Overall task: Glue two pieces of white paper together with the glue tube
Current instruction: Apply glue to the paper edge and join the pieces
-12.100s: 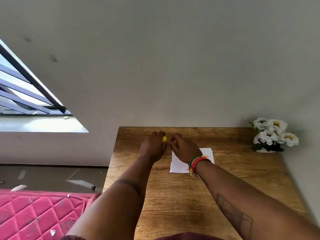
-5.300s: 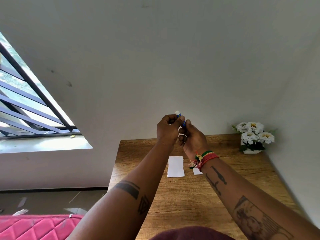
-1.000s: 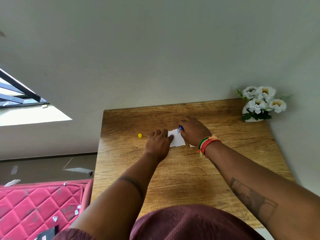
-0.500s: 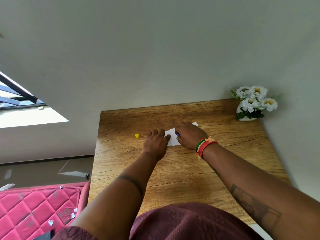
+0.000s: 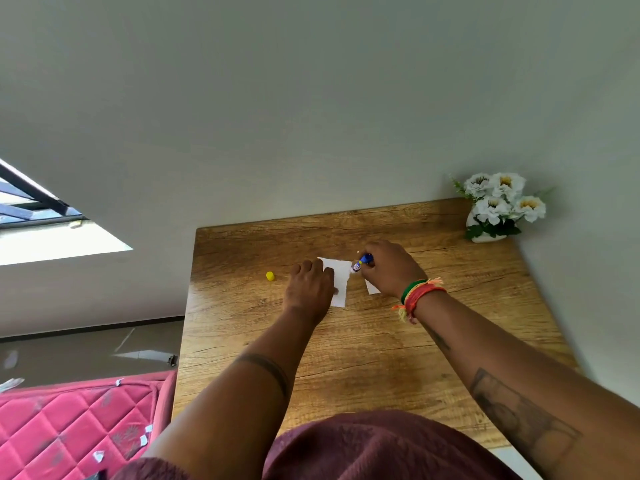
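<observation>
A white paper piece (image 5: 341,279) lies on the wooden table (image 5: 363,341). My left hand (image 5: 307,289) rests flat on its left edge, fingers spread, pinning it. My right hand (image 5: 389,266) grips a blue glue tube (image 5: 361,262), whose tip touches the paper's right edge near the top. A second white paper piece (image 5: 371,287) lies just right of the first, mostly hidden under my right hand. The tube's yellow cap (image 5: 270,276) sits on the table left of my left hand.
A white vase of white flowers (image 5: 495,207) stands at the table's far right corner against the wall. A pink quilted mattress (image 5: 69,431) with paper scraps lies on the floor to the left. A window is at far left.
My right hand with the glue tube has shifted slightly right and up to the paper's upper right edge. More of the first paper shows. My left hand stays on it.
</observation>
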A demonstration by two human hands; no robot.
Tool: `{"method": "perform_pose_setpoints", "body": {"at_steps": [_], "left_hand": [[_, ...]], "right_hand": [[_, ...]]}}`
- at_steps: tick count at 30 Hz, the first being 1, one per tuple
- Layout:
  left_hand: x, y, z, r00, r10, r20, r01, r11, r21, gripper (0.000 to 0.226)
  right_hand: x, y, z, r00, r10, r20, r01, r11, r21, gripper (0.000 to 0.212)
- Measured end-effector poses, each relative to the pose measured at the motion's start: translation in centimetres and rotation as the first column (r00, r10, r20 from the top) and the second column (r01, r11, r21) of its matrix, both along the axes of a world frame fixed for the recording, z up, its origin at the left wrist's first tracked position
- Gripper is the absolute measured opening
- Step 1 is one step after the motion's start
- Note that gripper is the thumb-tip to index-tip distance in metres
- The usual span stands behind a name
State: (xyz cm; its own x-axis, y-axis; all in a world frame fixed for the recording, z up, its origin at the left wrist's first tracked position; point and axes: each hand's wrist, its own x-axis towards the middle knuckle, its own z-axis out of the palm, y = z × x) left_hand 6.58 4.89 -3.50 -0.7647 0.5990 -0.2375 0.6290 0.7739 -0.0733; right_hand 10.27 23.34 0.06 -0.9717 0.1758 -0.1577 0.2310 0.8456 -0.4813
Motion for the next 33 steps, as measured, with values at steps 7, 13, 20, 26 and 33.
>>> {"method": "perform_pose_setpoints", "body": {"at_steps": [7,13,20,26,33], "left_hand": [[-0.7,-0.5,-1.2,1.000,-0.015,-0.023,0.018,0.993,0.116,0.040],[-1.1,-1.8,-1.8,0.993,-0.102,0.059,0.097,0.992,0.079,0.054],[-0.9,-0.7,-1.4,0.997,-0.052,0.056,0.049,0.997,0.055,0.054],[-0.8,-0.6,-1.6,0.998,-0.031,0.057,0.028,0.998,0.054,0.054],[-0.5,-0.5,-1.3,0.998,-0.001,0.059,-0.003,0.998,0.066,0.053]], "right_hand": [[-1.3,-0.6,-0.8,1.000,-0.009,0.009,0.009,1.000,0.010,0.014],[-2.4,-1.1,-0.8,0.997,0.079,0.006,-0.079,0.993,0.082,0.014],[-2.9,-1.5,-0.7,0.982,0.188,0.011,-0.187,0.967,0.175,0.014],[-2.2,-2.0,-0.3,0.967,0.256,-0.001,-0.249,0.941,0.229,0.015],[-0.1,-2.8,-0.4,0.957,0.286,0.036,-0.286,0.924,0.256,0.021]]}}
